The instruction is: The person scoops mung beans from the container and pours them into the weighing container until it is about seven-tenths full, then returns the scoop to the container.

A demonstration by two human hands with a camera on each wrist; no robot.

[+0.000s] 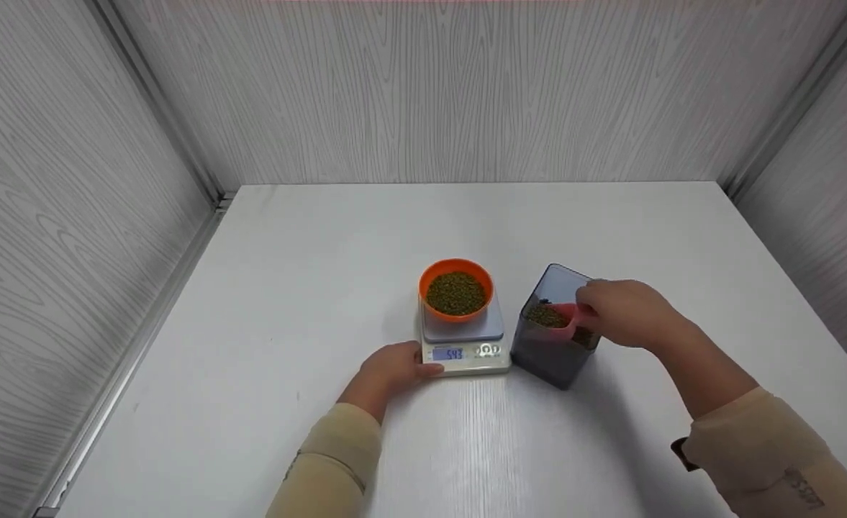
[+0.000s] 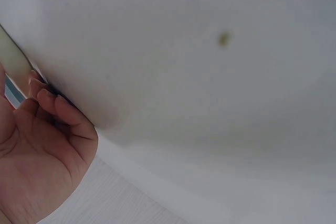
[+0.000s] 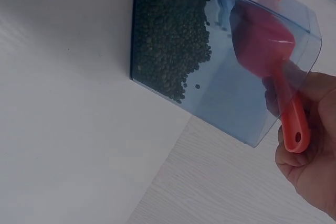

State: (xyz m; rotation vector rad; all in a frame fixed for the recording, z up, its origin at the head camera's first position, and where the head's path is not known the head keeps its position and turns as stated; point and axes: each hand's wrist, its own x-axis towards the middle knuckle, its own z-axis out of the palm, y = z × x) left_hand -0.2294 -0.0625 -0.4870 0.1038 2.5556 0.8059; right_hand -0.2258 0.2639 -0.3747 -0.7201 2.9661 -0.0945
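Note:
My left hand (image 1: 396, 367) grips the left front corner of a white digital kitchen scale (image 1: 499, 356), its thumb on the front edge. In the left wrist view, that hand's curled fingers (image 2: 68, 111) meet the scale's side. On the weighing plate sits an orange bowl (image 1: 429, 306) of small green-brown beans or pellets (image 1: 455, 293). The display (image 1: 447, 354) seems to read 543. My right hand (image 1: 628, 313) holds a red scoop (image 3: 262, 43) by its handle. The scoop, loaded with grains, is inside a clear bluish bin (image 3: 226, 95), above the grains (image 3: 170, 35) at its bottom.
The bin stands tilted in view just right of the scale. A stray grain (image 2: 224, 39) lies on the white table (image 1: 308, 252). Pale wood-grain panels (image 1: 466, 93) enclose the table at the back and both sides.

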